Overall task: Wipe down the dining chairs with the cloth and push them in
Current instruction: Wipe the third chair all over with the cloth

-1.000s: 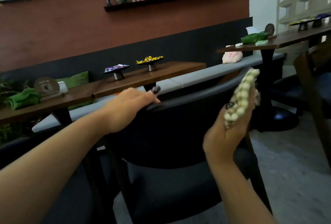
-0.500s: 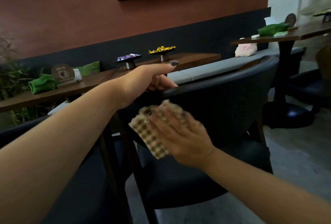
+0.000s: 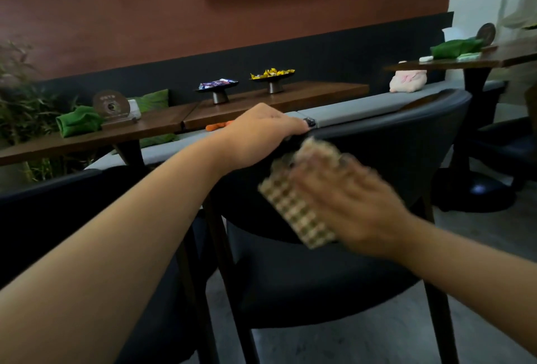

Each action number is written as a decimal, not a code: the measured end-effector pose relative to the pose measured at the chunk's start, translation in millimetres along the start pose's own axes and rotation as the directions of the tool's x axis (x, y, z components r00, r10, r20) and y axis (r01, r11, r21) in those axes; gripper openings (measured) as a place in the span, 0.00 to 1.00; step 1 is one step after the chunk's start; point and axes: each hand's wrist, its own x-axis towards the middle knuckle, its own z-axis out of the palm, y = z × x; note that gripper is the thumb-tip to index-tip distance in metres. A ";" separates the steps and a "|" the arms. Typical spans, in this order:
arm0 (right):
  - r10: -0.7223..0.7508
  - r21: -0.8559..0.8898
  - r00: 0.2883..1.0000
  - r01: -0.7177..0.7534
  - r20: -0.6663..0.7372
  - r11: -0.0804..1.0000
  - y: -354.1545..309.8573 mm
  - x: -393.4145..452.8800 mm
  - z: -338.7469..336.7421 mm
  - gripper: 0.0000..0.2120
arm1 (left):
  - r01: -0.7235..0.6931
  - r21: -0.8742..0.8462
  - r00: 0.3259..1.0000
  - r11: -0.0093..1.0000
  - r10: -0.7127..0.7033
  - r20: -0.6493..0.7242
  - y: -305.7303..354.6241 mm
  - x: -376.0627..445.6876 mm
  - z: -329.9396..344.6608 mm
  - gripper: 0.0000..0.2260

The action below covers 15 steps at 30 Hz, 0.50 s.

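Two hands share the job: left hand (image 3: 263,131) grips the chair (image 3: 392,142) rim, likely steadying it, while right hand (image 3: 348,203) presses the cloth (image 3: 293,209) flat against its back.

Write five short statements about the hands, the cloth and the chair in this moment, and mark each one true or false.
1. The left hand grips the top rim of the dark chair. True.
2. The right hand presses a checked cloth against the chair's backrest. True.
3. The cloth is plain blue. False: it is a beige and brown check.
4. The cloth lies on the wooden table. False: it is under the right hand, on the chair back.
5. Two small footed dishes stand on the wooden table, one holding yellow items. True.
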 end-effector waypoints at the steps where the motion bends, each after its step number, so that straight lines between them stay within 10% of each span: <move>1: 0.052 -0.047 0.997 -0.054 -0.053 0.997 11.3 2.4 -3.8 0.23 | -0.013 -0.014 1.000 1.000 0.013 0.007 0.2 0.7 0.4 0.17; 4: 0.102 -0.106 0.988 -0.114 -0.112 0.988 13.4 -1.0 5.5 0.27 | -0.046 0.010 0.999 0.999 0.046 0.010 1.3 1.0 1.5 0.21; 7: -0.150 -0.055 0.989 0.150 0.005 0.987 -14.4 -25.5 30.5 0.21 | -0.026 0.036 0.999 0.999 0.027 -0.029 0.0 1.3 1.6 0.18; 11: -0.410 -0.006 0.845 0.438 0.344 0.899 -33.8 -65.2 51.9 0.25 | -0.036 0.051 0.999 0.998 0.036 -0.011 2.6 -1.3 1.1 0.19; 15: -0.556 0.085 0.738 0.571 0.382 0.817 -22.5 -62.5 45.9 0.18 | -0.032 0.097 0.998 0.995 0.036 -0.044 -1.0 0.4 5.0 0.22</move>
